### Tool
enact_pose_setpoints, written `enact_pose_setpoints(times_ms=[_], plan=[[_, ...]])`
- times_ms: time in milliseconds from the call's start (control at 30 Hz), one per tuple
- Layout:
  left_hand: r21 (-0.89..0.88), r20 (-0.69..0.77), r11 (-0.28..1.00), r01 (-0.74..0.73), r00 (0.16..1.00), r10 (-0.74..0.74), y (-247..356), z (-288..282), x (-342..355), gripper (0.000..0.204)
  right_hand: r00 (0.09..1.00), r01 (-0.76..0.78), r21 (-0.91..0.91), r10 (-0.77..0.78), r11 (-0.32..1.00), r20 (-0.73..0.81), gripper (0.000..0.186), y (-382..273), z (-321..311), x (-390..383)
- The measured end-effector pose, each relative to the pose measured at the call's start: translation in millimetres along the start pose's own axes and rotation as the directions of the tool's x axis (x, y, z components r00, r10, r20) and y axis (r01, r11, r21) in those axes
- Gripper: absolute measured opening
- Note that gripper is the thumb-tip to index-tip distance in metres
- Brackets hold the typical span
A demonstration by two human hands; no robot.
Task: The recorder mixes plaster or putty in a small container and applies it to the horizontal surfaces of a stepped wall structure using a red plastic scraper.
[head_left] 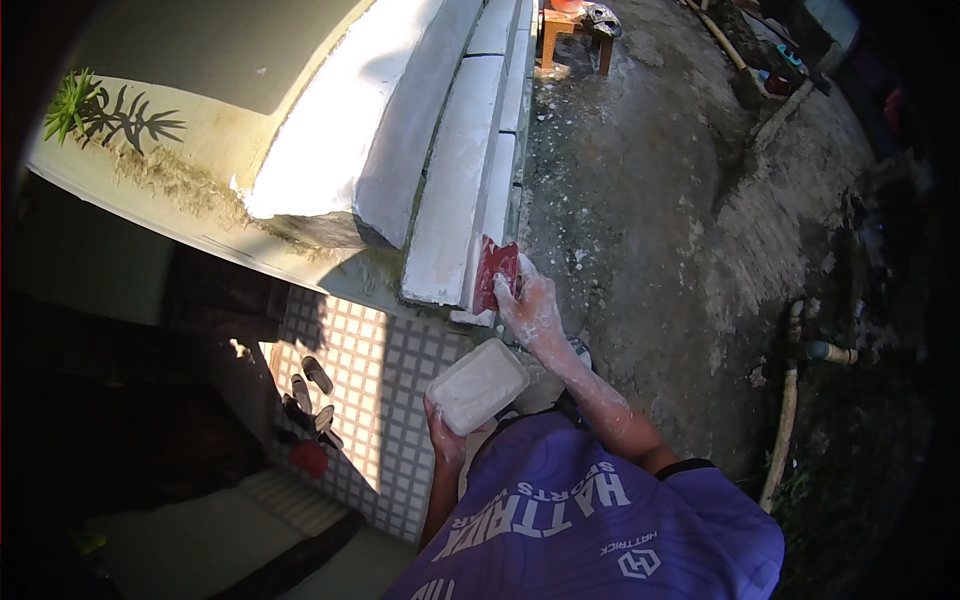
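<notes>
My right hand (533, 309), smeared with white paste, grips a red putty scraper (496, 274). Its blade rests against the side of a long white slab (455, 190), near the slab's close end. In my left hand (446, 441) is a shallow rectangular white tub (480, 387), held at its lower left edge. White paste coats the tub's inside. The left hand's fingers are mostly hidden beneath the tub. White streaks run along my right forearm as well.
Several sandals (318, 374) lie on the checkered tile floor (352, 340) at the left. A brown stool (575, 35) stands at the far end of the slabs. Pipes (788, 420) run along the right side of the rough ground. A green plant (68, 105) grows on the ledge.
</notes>
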State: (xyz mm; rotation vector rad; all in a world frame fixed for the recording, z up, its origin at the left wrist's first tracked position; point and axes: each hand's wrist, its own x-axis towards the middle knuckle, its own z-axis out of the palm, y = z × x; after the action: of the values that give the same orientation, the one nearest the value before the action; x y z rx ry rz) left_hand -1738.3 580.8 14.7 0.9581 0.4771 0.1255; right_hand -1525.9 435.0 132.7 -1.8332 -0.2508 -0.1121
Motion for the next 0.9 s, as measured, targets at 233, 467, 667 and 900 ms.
enact_pose_setpoints(times_ms=[233, 467, 667, 900], plan=[[0.077, -0.054, 0.997, 0.0, 0.999, 0.004, -2, -5, 2, 0.057, 0.99, 0.142, -0.022, -0.142, 0.99, -0.021, 0.034, -19, 0, -17], [0.001, -0.059, 1.0, 0.021, 0.998, -0.02, 3, -5, -2, 0.056, 0.987, 0.132, -0.097, -0.139, 0.987, -0.075, 0.028, 20, 14, 17], [-0.023, -0.065, 0.999, 0.041, 0.997, -0.043, -3, -16, -2, 0.057, 0.97, 0.226, 0.075, -0.232, 0.971, 0.077, 0.052, 15, 33, -54], [-0.038, -0.106, 0.999, 0.008, 0.994, -0.012, -15, -25, -8, 0.056, 0.99, 0.038, 0.003, -0.037, 0.999, -0.134, 0.028, 33, -1, -25]])
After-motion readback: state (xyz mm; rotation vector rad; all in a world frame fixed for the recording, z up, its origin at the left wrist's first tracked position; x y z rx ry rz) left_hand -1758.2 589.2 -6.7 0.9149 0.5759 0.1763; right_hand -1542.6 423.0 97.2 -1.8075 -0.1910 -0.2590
